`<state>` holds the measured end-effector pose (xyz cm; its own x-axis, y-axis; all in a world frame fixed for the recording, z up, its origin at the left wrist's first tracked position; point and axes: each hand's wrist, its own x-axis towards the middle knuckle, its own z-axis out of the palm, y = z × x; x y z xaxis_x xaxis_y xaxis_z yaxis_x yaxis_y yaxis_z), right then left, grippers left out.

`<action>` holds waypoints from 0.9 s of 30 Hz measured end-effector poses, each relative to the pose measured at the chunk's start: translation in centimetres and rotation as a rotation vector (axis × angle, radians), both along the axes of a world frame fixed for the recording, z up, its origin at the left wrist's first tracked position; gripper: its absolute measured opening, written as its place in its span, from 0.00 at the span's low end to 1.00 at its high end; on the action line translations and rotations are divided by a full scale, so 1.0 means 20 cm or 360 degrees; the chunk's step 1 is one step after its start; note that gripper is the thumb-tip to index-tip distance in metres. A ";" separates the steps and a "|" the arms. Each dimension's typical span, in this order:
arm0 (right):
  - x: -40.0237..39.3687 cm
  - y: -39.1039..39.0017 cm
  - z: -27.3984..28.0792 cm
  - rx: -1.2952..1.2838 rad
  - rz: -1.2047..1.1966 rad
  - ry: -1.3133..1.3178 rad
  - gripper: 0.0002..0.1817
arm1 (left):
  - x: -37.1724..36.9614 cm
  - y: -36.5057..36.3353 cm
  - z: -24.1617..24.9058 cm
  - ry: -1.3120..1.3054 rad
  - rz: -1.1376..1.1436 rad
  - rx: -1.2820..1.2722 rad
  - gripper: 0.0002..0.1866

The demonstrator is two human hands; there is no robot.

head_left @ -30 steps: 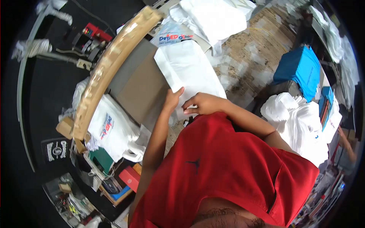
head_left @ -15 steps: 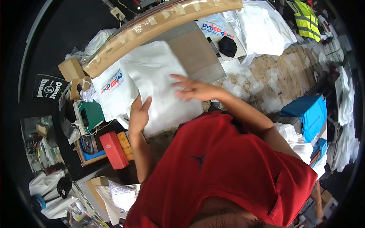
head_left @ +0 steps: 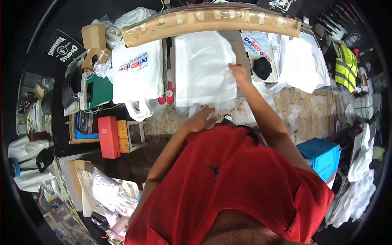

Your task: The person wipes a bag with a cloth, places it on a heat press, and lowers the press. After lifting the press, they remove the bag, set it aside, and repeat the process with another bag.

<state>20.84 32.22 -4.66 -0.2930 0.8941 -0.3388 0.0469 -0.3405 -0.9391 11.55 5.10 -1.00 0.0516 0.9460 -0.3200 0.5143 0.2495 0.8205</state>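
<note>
A plain white cloth bag [head_left: 202,69] lies flat on the grey board [head_left: 241,51]. At the bag's right edge, my right hand [head_left: 240,76] has its fingertips closed on the cloth. My left hand [head_left: 200,120] is in front of the bag's near edge, close to my red shirt, its fingers apart and holding nothing. To the left is a stack of white bags printed with blue and red lettering [head_left: 134,77], with white handles [head_left: 140,110] hanging over the near side.
A taped brown cardboard roll [head_left: 210,21] spans the back. On the right sit a black wadded cloth [head_left: 262,68] and white bags [head_left: 300,63]. A red box [head_left: 108,136] stands lower left, a blue-covered box [head_left: 320,157] lower right. Two red clamps [head_left: 166,94] show between the boards.
The white bag, lifted and slanted over the stack before, now lies straight on the board. My left hand has left it and moved toward my body; my right hand has moved to its edge.
</note>
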 end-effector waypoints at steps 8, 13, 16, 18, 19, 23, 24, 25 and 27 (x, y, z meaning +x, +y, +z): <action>0.15 0.26 -0.08 0.0908 0.0203 -0.1137 0.19 | 0.12 -0.08 -0.46 -0.0681 0.0308 0.0269 0.33; 0.06 0.31 -0.05 0.1058 0.0259 -0.1193 0.23 | 0.18 0.09 -0.56 -0.0246 -0.0059 0.0380 0.32; 0.07 0.29 -0.06 0.1113 0.0218 -0.1214 0.27 | 0.25 0.17 -0.63 -0.0135 -0.0155 0.0410 0.33; 0.10 0.25 -0.06 0.1125 0.0202 -0.1197 0.27 | 0.30 0.18 -0.69 -0.0135 -0.0149 0.0369 0.33; 0.11 0.23 -0.07 0.1160 0.0179 -0.1150 0.28 | 0.33 0.17 -0.75 -0.0129 -0.0066 0.0389 0.33; 0.18 0.13 -0.09 0.1242 0.0105 -0.1172 0.27 | 0.31 0.08 -0.72 -0.0107 0.0151 0.0380 0.33; 0.19 0.13 -0.07 0.1241 0.0105 -0.1166 0.27 | 0.27 0.08 -0.66 -0.0042 0.0231 0.0336 0.33; 0.21 0.12 -0.05 0.1184 0.0146 -0.1156 0.25 | 0.26 0.06 -0.52 0.0007 0.0386 0.0320 0.26; 0.24 0.11 -0.05 0.1124 0.0194 -0.1141 0.24 | 0.14 -0.02 -0.38 -0.0163 0.0375 0.0182 0.20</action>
